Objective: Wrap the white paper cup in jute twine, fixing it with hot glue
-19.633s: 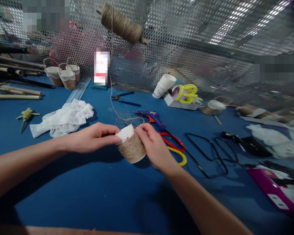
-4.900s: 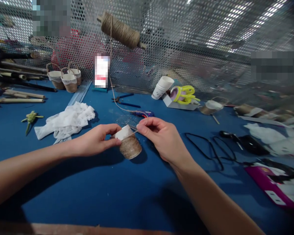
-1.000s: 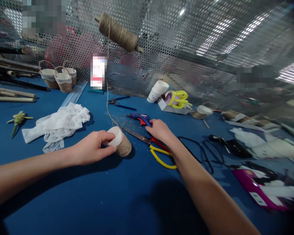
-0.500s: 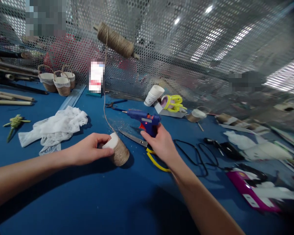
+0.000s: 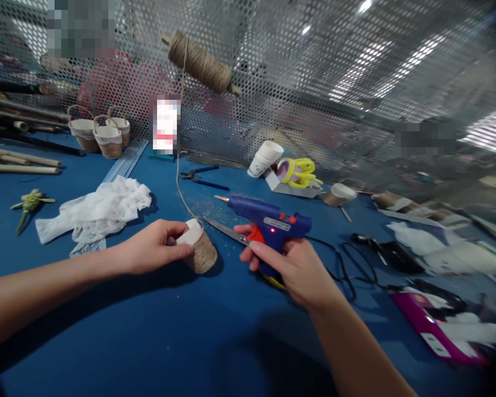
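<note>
My left hand (image 5: 155, 251) grips a paper cup (image 5: 198, 249) wrapped in jute twine, lying tilted on the blue table (image 5: 157, 331). A strand of twine (image 5: 181, 182) runs from the cup up to a big spool (image 5: 199, 62) fixed on the mesh wall. My right hand (image 5: 293, 267) is closed round the handle of a blue glue gun (image 5: 268, 221), its red light on and its nozzle pointing left toward the cup. The gun's black cord (image 5: 347, 264) trails to the right.
Scissors (image 5: 227, 231) lie just behind the gun. White lace (image 5: 97, 209) sits left, small finished baskets (image 5: 97, 135) and sticks (image 5: 20, 162) far left. Pliers (image 5: 200, 177), stacked paper cups (image 5: 264, 159), yellow loops (image 5: 300, 171) stand near the mesh. A purple box (image 5: 438, 331) lies right.
My right hand has picked the glue gun up off the table and brought it nearer and lower, nozzle toward the cup. The left hand still holds the cup in place.
</note>
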Motion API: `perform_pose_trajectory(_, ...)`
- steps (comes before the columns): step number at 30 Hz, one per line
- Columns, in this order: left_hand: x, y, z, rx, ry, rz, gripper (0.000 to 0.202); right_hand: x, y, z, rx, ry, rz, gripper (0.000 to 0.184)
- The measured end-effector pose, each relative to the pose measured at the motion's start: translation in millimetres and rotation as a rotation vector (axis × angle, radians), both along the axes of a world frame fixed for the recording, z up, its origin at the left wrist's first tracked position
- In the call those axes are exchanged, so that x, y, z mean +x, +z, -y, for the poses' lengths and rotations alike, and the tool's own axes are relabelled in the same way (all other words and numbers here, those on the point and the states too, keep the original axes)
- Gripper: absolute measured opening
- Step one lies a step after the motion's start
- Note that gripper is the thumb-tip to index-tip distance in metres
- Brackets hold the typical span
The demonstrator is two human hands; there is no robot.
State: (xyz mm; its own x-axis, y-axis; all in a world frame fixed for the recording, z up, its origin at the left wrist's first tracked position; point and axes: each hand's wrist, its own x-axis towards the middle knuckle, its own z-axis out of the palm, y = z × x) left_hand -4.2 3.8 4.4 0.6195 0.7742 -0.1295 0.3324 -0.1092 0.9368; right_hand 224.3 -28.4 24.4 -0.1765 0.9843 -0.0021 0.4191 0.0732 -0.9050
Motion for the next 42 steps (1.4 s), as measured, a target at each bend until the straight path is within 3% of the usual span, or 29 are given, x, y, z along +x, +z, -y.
perform_pose_trajectory(3, 0, 0.6, -2, 0.019, 0.012, -0.027, 0.018, 3, 3.7, 6, -0.059, 0.06, 0.049, 0.019)
perform_pose_trajectory(8, 0, -0.6, -7, -0.006, 0.035, -0.008, 0.015, 4, 5.8, 9, -0.093, 0.043, 0.106, 0.014)
perform_pose_trajectory(14, 0, -3.3, -9, -0.061, 0.033, 0.046, 0.016, 3, 3.1, 8, -0.222, 0.038, 0.184, 0.02)
perform_pose_trajectory(19, 0, -4.1, -8, -0.07, 0.005, 0.045, 0.019, -4, 3.7, 10, -0.238, 0.043, 0.221, 0.023)
perform_pose_trajectory(33, 0, 1.0, -4, 0.042, -0.011, -0.039, 0.015, -5, 3.3, 26, 0.061, 0.066, 0.461, 0.034)
perform_pose_trajectory(38, -1, -0.9, -2, 0.101, -0.009, -0.075, 0.018, -7, 4.6, 28, 0.201, 0.136, 0.486, 0.023)
perform_pose_trajectory(42, 0, -0.4, -2, 0.136, -0.009, -0.108, 0.02, -6, 4.1, 29, 0.255, 0.11, 0.512, 0.02)
